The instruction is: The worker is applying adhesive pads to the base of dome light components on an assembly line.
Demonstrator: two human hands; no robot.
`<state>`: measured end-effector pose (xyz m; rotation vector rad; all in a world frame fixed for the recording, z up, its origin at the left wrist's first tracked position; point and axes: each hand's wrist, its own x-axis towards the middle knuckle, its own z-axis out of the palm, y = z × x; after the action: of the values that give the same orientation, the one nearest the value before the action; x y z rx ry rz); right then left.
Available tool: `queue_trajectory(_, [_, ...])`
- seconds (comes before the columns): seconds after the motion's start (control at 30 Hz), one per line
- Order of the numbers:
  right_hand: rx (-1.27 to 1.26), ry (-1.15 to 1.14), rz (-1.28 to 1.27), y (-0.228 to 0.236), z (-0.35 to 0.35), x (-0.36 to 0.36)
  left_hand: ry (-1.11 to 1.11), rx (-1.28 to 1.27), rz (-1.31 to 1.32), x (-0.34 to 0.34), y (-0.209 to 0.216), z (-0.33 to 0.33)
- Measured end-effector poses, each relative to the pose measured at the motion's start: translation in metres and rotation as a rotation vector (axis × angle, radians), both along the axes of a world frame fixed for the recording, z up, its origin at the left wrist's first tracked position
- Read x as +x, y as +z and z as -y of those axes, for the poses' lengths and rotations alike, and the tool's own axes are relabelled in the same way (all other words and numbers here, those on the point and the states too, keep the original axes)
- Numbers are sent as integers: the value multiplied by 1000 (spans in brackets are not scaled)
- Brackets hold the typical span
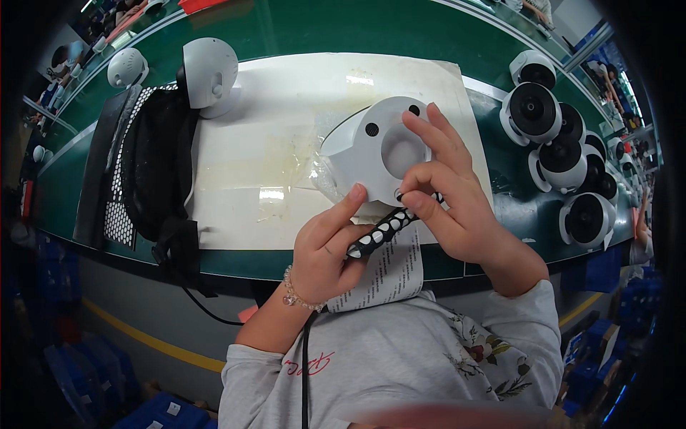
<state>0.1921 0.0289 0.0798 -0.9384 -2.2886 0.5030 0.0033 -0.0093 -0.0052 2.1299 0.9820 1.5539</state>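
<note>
One small black disc [399, 197] sits right at the thumb and forefinger of the right hand [457, 207], which are drawn narrow; whether they pinch it or press it, I cannot tell. Just above those fingertips lies the white housing [350, 154], its round recess [402, 153] beside them and its lower edge at the left forefinger's tip. Below that forefinger, the left hand [325, 247] grips a dotted strip [386, 232]; a printed sheet [393, 275] hangs just beneath. The step in hand looks like seating the disc at the housing's lower edge, since two dark pads [371, 129] show on its face above the fingers; the next move seems to call for firm, centred thumb pressure. Leftward from the left fingers come the pale board [264, 136] and a black pouch [157, 157]; well apart, right of the right fingers, round-faced cameras [532, 109] cluster.
</note>
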Motion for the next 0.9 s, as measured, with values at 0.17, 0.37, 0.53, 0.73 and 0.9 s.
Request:
queue_trajectory(0.17, [579,-159,295,-8,13,2,27,27,37,2,-4,-2])
queue_trajectory(0.37, [578,-190,18,-20,22,3,25,56,35,2,-2,-3])
queue_trajectory(0.53, [450,54,73,-16,22,-7,16,114,6,0,0,-4])
queue_trajectory(0.73, [545,71,-69,-28,21,-5,-63,68,6,0,-2,-2])
queue_trajectory(0.9, [683,95,-42,-32,22,0,-37,54,-9,0,-2,0])
